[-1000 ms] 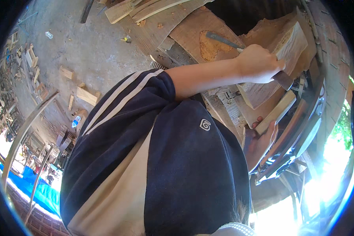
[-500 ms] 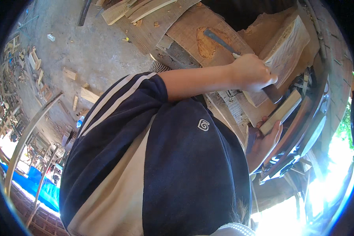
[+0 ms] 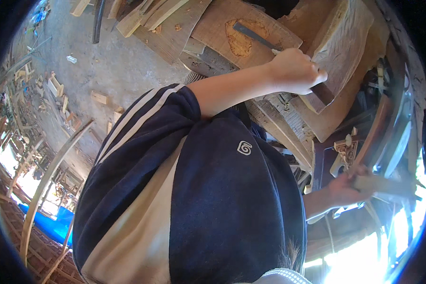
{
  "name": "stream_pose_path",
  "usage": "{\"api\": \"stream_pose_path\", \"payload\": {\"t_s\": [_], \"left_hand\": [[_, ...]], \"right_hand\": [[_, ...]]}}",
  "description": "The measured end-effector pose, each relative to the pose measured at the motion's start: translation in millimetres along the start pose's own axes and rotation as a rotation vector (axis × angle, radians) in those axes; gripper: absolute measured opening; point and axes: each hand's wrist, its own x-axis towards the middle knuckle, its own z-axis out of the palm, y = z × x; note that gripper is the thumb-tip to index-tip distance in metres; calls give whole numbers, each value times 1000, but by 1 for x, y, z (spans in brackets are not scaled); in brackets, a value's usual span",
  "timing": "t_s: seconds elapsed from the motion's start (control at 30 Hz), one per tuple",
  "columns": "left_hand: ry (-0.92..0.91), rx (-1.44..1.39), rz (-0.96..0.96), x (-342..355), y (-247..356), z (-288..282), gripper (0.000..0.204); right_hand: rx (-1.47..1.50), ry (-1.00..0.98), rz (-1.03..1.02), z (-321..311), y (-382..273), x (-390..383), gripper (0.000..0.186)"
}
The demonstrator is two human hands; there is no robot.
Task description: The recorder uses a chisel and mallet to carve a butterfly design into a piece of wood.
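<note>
Left hand is shut in a fist around a chisel, arm stretched up and across from the striped navy sleeve. The chisel's flat metal blade sticks out of the fist toward the upper left. Its dark butt end pokes out below the knuckles at the lower right. The blade tip lies over a rough, orange-brown gouged patch on a flat board; can't tell if the edge actually touches the wood.

A pale wood block is just right of the fist. It's tilted, grain face toward the camera, and the thumb side of the fist sits against its lower edge.

Right hand is low on the right, well apart from the left. Its fingers are curled onto a pale wooden piece that runs off to the right. That area is blurred and washed out by glare, so grip detail is unclear. Just above this hand is a pale carved ornament on a dark panel.

Navy shirt with a white side panel fills the middle of the view. A concrete floor at upper left has small wood offcuts scattered on it. Planks are stacked along the top edge. Bent wooden strips and a blue sheet are at lower left.
</note>
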Motion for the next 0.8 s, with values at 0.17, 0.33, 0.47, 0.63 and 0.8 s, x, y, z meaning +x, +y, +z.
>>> {"api": "stream_pose_path", "payload": {"t_s": [0.17,0.33,0.47,0.63,0.8], "left_hand": [[-52,50,7,-1,0,10,33],[76,140,-23,0,-3,15,31],[127,80,-13,0,-5,17,30],[14,111,0,-2,-10,6,31],[46,35,70,-9,5,-3,35]], "right_hand": [[-322,183,-443,29,34,-28,34],[-550,-350,590,12,48,-46,47],[-63,76,34,21,41,-44,34],[-380,-310,556,40,63,-62,29],[-181,-159,305,-17,42,-30,44]]}}
